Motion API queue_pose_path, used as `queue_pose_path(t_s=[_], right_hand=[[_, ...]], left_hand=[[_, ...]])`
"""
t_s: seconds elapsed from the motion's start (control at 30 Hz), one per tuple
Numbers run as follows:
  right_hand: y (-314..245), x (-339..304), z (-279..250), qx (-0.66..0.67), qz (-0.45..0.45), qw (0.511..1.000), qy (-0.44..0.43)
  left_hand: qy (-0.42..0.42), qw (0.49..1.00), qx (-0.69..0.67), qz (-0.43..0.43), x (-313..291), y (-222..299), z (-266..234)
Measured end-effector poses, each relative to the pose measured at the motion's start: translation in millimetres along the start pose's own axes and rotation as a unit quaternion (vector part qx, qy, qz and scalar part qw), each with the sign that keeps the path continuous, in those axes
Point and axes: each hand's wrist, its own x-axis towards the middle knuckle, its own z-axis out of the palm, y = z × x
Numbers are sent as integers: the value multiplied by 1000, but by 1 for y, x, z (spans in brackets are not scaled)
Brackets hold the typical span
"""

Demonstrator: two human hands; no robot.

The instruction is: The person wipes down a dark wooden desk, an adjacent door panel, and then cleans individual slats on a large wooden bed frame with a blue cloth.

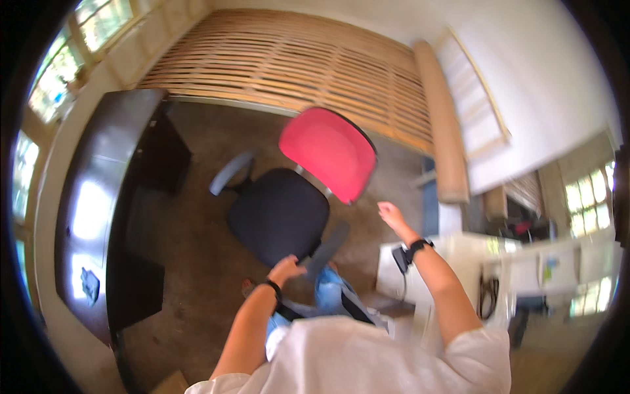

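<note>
An office chair stands in front of me, with a black seat point(279, 213), a red backrest point(331, 151) and grey armrests. My left hand point(287, 270) is at the near edge of the seat, beside the right armrest point(328, 249); its fingers look curled over that edge, though blur softens them. Out to the right, my right hand point(392, 215) hangs in the air, apart from the backrest, its fingers loosely curled with nothing seen in them. Each wrist wears a black band, and a small dark box is attached to the right one point(401, 259).
A dark glossy desk point(108, 151) with a crumpled bluish item point(90, 284) on top runs along the left. A wooden slatted platform point(282, 62) spans the back. Beside it leans a brown roll point(441, 125). A white table point(394, 276) is close on my right.
</note>
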Motion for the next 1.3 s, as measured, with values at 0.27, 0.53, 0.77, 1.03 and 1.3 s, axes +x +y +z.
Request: queue_pose_path(t_s=[0.27, 0.53, 0.77, 1.03, 1.3], right_hand=[[-137, 123, 18, -37, -106, 991, -68], [-170, 181, 20, 14, -62, 991, -114], [-187, 122, 40, -107, 66, 989, -81], [-248, -9, 151, -72, 101, 969, -213], [-352, -53, 284, -34, 152, 917, -366]], left_hand=[[116, 970, 47, -209, -14, -8, 84], [155, 965, 116, -179, 1, -9, 88], [81, 959, 206, -176, -65, -80, 37], [64, 915, 278, -287, -175, -238, -57], [300, 861, 159, -380, -280, -297, -98]])
